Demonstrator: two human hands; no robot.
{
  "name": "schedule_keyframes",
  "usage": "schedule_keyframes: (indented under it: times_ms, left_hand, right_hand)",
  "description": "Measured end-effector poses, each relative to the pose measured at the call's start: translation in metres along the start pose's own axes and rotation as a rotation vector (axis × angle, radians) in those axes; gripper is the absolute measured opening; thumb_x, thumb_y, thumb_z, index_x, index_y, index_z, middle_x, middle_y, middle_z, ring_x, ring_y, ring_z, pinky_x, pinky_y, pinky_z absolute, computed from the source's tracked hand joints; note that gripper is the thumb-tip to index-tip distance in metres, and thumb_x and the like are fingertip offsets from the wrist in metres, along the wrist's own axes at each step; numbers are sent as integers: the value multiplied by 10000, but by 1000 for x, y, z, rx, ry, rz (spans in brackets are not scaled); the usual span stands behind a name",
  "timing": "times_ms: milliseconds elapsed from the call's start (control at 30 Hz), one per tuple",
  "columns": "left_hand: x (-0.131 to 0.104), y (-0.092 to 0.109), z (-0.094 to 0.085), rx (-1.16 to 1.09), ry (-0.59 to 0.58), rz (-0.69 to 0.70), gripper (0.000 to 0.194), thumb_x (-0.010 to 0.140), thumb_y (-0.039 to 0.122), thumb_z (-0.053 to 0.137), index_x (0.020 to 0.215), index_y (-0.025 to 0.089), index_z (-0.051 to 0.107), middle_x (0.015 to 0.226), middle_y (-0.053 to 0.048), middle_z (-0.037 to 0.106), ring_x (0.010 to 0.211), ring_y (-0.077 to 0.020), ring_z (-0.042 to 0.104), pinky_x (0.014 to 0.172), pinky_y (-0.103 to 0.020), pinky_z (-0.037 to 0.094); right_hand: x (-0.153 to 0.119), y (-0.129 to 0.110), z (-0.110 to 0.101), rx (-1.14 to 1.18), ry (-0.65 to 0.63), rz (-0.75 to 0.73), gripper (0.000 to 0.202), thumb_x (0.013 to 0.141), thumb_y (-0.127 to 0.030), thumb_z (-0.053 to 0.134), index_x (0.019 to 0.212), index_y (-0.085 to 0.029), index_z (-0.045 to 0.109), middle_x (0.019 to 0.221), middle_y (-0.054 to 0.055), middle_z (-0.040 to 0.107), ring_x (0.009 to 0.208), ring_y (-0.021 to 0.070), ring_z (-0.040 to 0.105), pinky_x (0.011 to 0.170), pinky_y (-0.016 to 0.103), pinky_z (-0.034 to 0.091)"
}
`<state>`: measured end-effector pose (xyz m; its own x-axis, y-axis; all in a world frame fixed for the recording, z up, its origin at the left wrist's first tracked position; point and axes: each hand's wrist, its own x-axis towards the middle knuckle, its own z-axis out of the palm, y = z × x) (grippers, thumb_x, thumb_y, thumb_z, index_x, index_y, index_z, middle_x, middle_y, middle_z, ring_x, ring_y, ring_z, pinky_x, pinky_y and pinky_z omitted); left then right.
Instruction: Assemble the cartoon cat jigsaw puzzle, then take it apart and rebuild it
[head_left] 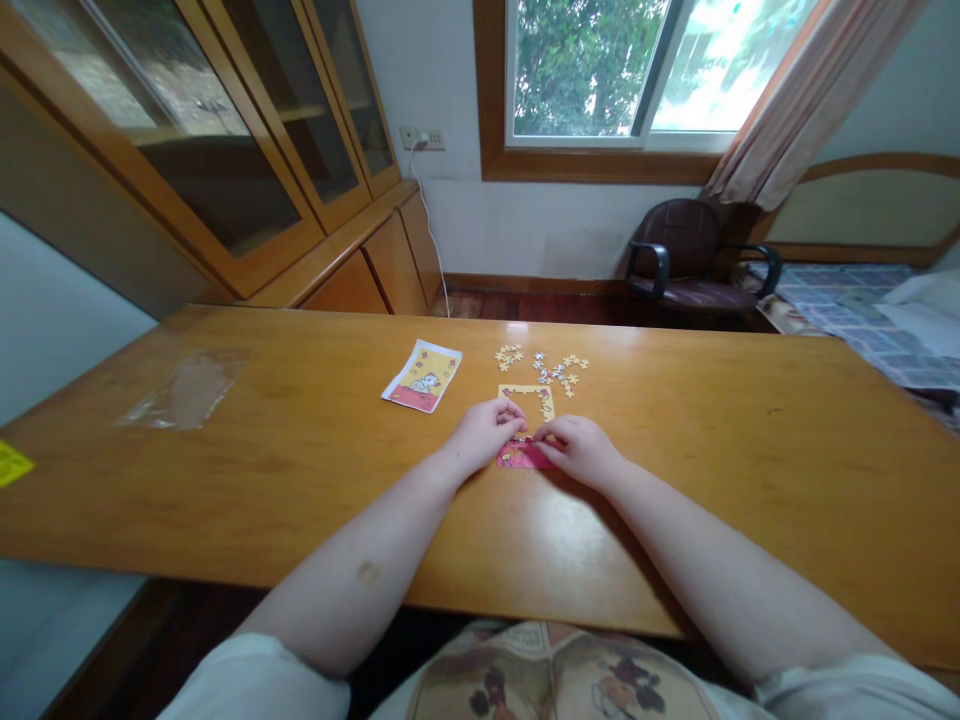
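A partly assembled jigsaw puzzle [525, 457] lies on the wooden table in front of me, its lower part pink and its upper border yellow, with a gap in the middle. My left hand [487, 432] rests at its left edge, fingers curled over the gap. From the right, my right hand [576, 446] reaches onto the pink part with fingertips bent together. Whatever either hand may pinch is too small to make out. Beyond the puzzle lie several loose puzzle pieces [555, 372] in small clusters. Left of them is a picture card [424, 377] in yellow and pink.
A clear plastic bag [187, 388] lies flat on the left of the table [750, 420]. A yellow label [12, 463] is at the far left edge. Behind the table stand a glass-doored cabinet [360, 225], an armchair [679, 250] and a bed [855, 310].
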<state>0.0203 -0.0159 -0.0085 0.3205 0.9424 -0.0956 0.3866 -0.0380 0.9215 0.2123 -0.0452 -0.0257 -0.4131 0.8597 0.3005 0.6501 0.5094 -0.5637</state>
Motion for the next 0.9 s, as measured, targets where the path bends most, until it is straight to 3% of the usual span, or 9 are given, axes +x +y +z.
schedule_keyframes:
  times_ms: [133, 267, 367, 667, 900]
  left_hand:
    - [2, 2, -13, 305, 71, 50, 139, 801, 244, 554, 878, 176, 647, 837, -36, 702, 772, -170, 640, 715, -277, 478]
    - [1, 5, -25, 567, 46, 144, 198, 834, 275, 523, 929, 198, 679, 977, -51, 705, 908, -201, 630, 795, -298, 464]
    - [-1, 7, -32, 684, -24, 156, 211, 836, 298, 519, 929, 217, 690, 954, -43, 700, 884, -199, 623, 765, -288, 455]
    - [-4, 14, -39, 816, -233, 139, 110, 746, 294, 612, 814, 231, 673, 782, 4, 663, 712, -154, 589, 595, -247, 379]
    - [-8, 15, -36, 801, -283, 98, 142, 683, 327, 673, 785, 230, 660, 774, 4, 656, 668, -153, 571, 566, -243, 356]
  right_hand:
    - [3, -5, -1, 118, -208, 71, 43, 793, -216, 662, 803, -217, 704, 777, 5, 711, 693, 126, 617, 679, 239, 455]
    - [3, -6, 0, 56, -218, 49, 48, 798, -205, 658, 807, -214, 704, 792, 14, 709, 736, 139, 624, 720, 258, 459]
    - [2, -4, 0, 30, -213, 40, 55, 806, -211, 650, 823, -215, 702, 801, 18, 699, 743, 140, 622, 723, 257, 463]
    - [2, -3, -10, -45, -183, -92, 147, 861, -283, 591, 833, -202, 711, 819, 41, 659, 738, 137, 601, 706, 249, 457]
    - [2, 2, -19, -121, -246, -235, 299, 904, -297, 508, 704, -189, 702, 727, 39, 601, 670, 127, 551, 655, 247, 416]
